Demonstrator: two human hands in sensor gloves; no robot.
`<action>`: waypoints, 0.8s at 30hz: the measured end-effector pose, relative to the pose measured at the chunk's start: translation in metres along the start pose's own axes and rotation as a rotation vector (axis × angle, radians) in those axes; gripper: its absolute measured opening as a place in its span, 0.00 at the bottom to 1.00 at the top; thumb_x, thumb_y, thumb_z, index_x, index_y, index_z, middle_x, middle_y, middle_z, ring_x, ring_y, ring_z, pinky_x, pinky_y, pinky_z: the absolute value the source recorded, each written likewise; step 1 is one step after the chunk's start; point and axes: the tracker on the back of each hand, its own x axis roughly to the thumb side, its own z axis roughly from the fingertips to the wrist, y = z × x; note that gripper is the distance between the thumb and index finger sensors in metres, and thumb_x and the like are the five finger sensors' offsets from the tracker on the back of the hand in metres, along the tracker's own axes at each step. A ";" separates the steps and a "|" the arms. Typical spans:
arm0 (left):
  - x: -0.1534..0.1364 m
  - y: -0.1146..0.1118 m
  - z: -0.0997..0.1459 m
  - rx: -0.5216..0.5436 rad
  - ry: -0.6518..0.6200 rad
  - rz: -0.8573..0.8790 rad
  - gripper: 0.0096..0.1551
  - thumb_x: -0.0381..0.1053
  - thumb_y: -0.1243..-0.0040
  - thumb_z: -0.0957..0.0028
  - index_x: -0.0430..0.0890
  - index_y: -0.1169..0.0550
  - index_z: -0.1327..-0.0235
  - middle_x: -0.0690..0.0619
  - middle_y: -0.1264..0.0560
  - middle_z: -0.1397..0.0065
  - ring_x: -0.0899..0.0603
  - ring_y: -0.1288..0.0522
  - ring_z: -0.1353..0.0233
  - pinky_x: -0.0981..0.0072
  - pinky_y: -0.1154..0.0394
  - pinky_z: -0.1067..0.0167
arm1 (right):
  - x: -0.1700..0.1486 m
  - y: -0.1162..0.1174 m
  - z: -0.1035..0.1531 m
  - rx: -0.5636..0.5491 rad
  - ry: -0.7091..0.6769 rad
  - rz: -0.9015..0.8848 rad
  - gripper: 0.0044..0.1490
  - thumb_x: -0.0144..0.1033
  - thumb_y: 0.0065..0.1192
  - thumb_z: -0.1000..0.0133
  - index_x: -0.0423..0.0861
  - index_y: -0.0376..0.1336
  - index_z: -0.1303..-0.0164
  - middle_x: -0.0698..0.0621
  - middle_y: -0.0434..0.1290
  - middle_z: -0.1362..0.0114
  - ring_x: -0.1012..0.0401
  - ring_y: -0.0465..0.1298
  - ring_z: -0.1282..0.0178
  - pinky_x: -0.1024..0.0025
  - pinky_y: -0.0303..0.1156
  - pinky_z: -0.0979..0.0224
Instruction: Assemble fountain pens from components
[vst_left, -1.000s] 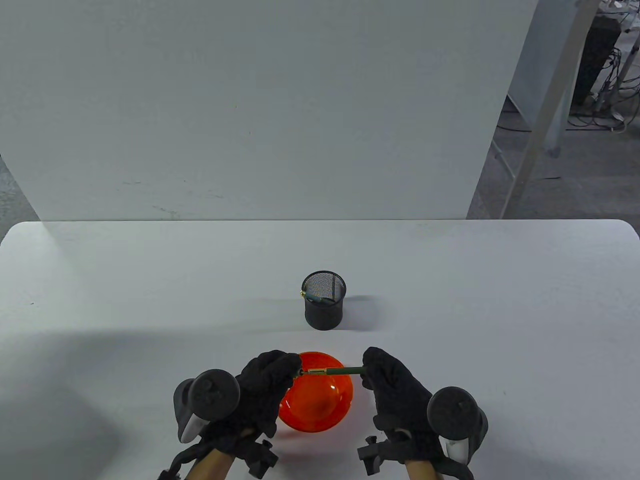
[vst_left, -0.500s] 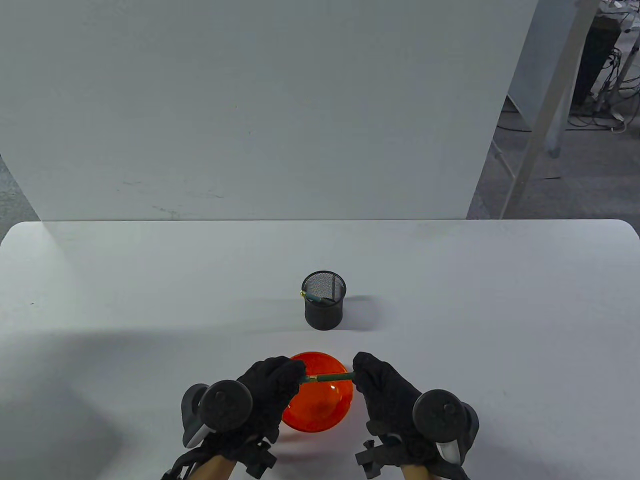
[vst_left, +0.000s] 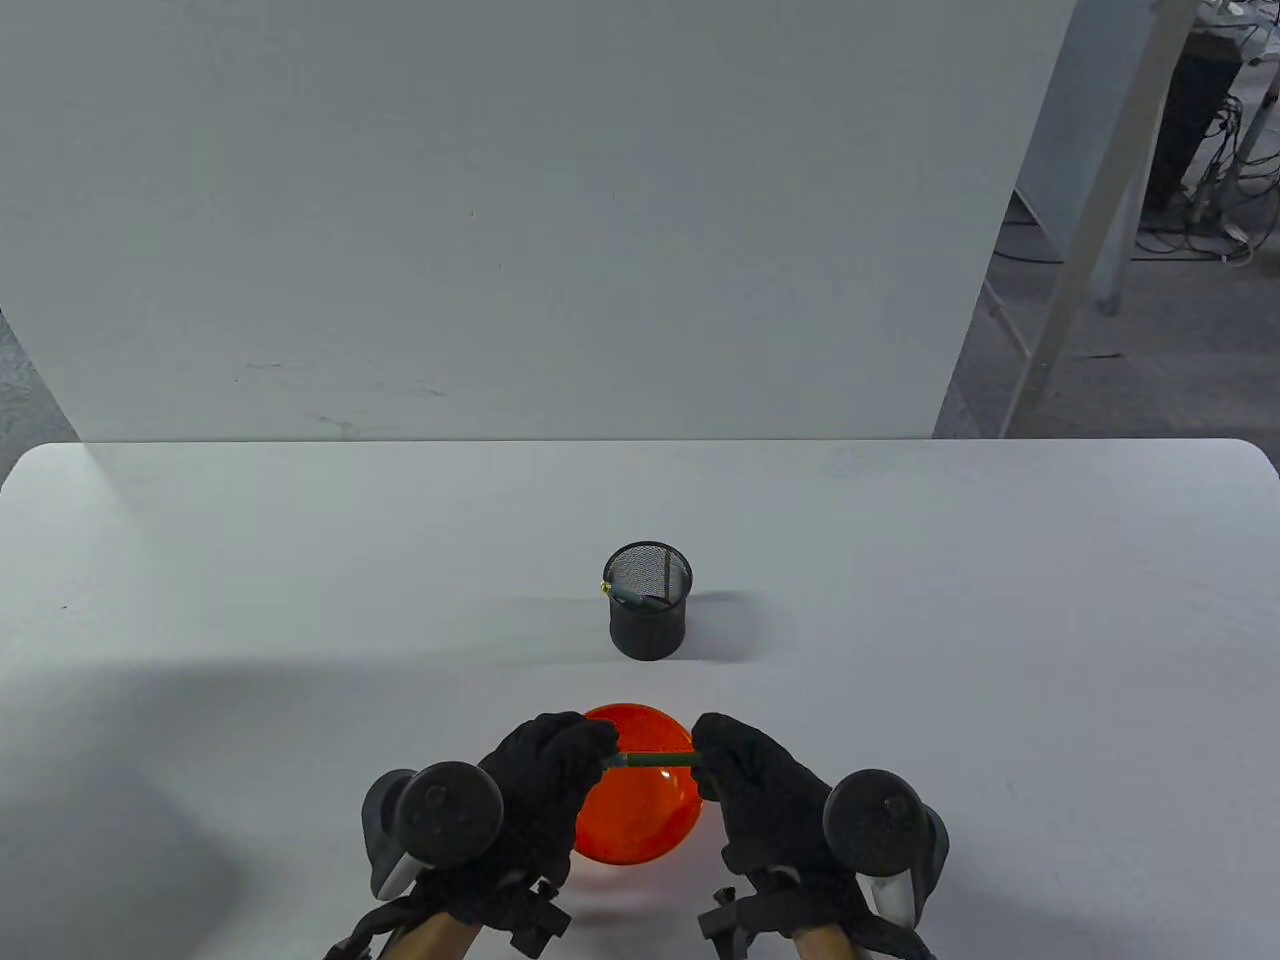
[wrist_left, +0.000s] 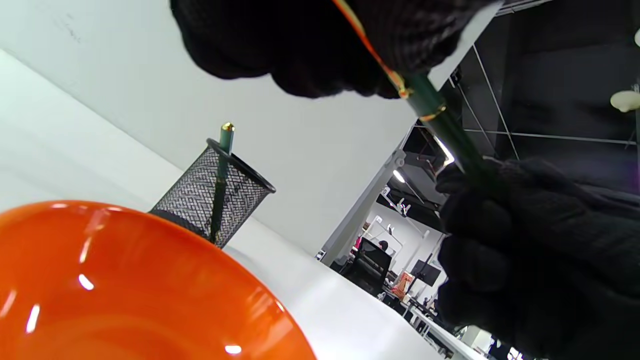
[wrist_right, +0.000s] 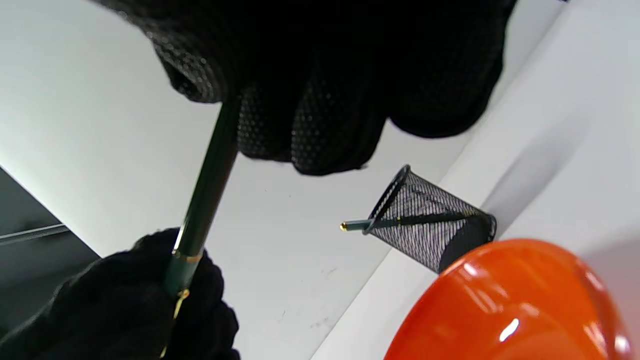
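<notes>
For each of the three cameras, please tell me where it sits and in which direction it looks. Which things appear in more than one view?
Table view: above the near edge, looking down at both hands, left hand and right hand, over the orange bowl.
Left wrist view: low, under the left hand's fingers, facing the mesh cup.
Right wrist view: tilted, under the right hand's fingers.
Shared: the green pen, bowl and cup appear in all three.

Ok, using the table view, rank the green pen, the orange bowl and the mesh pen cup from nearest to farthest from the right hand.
1. Green pen: gripped by the right hand at its right end.
2. Orange bowl: just left of that hand, under the pen.
3. Mesh pen cup: farther back, mid-table.
</notes>
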 end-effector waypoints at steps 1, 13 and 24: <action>-0.002 -0.001 0.000 -0.019 0.013 0.030 0.24 0.51 0.45 0.43 0.56 0.26 0.32 0.52 0.27 0.30 0.47 0.22 0.36 0.51 0.23 0.36 | -0.003 0.000 -0.001 0.009 0.017 -0.003 0.25 0.43 0.55 0.38 0.49 0.69 0.34 0.51 0.79 0.41 0.57 0.82 0.46 0.52 0.79 0.39; -0.015 0.006 0.004 0.072 0.112 0.030 0.27 0.60 0.39 0.46 0.58 0.26 0.33 0.55 0.23 0.32 0.48 0.19 0.39 0.51 0.22 0.40 | -0.012 -0.009 0.001 -0.047 0.073 -0.052 0.25 0.44 0.54 0.38 0.49 0.68 0.33 0.51 0.79 0.40 0.57 0.81 0.45 0.52 0.78 0.39; -0.028 0.005 0.003 0.026 0.165 0.215 0.24 0.57 0.38 0.45 0.58 0.25 0.34 0.55 0.22 0.32 0.48 0.19 0.39 0.52 0.22 0.39 | -0.014 -0.004 -0.001 0.003 0.115 -0.079 0.25 0.43 0.54 0.38 0.48 0.68 0.33 0.50 0.79 0.41 0.56 0.81 0.45 0.52 0.78 0.39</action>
